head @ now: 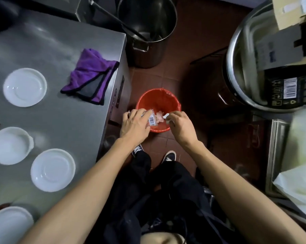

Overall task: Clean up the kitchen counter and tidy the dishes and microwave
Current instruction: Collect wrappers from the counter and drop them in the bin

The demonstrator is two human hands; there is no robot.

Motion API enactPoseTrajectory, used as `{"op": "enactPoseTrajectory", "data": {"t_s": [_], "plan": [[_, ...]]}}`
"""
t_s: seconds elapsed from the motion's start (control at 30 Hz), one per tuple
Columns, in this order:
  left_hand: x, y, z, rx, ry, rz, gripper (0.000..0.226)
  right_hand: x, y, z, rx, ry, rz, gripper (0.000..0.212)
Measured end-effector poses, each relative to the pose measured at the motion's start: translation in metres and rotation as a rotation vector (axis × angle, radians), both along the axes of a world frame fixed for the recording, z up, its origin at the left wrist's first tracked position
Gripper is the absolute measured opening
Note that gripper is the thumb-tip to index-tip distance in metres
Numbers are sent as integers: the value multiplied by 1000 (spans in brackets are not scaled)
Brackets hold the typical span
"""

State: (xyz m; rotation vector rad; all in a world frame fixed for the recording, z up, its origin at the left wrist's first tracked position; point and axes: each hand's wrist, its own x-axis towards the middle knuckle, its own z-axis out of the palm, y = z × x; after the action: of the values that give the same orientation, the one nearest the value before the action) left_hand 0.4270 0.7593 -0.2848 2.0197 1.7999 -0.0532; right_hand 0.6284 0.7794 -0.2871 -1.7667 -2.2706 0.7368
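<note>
Both my hands hover over a red bin (163, 101) on the tiled floor. My left hand (135, 125) grips a small clear packet with a barcode label (152, 119), tilted over the bin's near rim. My right hand (181, 125) pinches a small white scrap (166, 116) beside it. Pale pink bits (159, 118) lie inside the bin between my hands. On the steel counter (57, 55) at left lie several white dishes (25, 87) and a purple cloth (92, 76).
A tall steel stockpot (147, 30) with a dark handle inside stands beyond the bin. A large steel basin (243, 71) holding cardboard boxes (286, 81) sits at right. A steel tray with pale bags (296, 173) is at lower right. My feet stand just short of the bin.
</note>
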Motion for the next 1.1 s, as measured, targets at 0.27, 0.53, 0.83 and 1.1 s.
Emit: {"op": "enactPoseTrajectory", "data": {"t_s": [0.27,0.53,0.83,1.1], "plan": [[17,33,-59,-94,-20,31,63,26,26,-70,-157,13,-100,25],[47,62,-158,-198,10,9,62,45,43,-182,-283,33,-109,28],[60,86,-285,-305,38,-11,61,58,70,-297,-363,-2,-135,28],[58,113,-370,-309,55,-54,62,55,92,-378,-399,55,-214,21]]}}
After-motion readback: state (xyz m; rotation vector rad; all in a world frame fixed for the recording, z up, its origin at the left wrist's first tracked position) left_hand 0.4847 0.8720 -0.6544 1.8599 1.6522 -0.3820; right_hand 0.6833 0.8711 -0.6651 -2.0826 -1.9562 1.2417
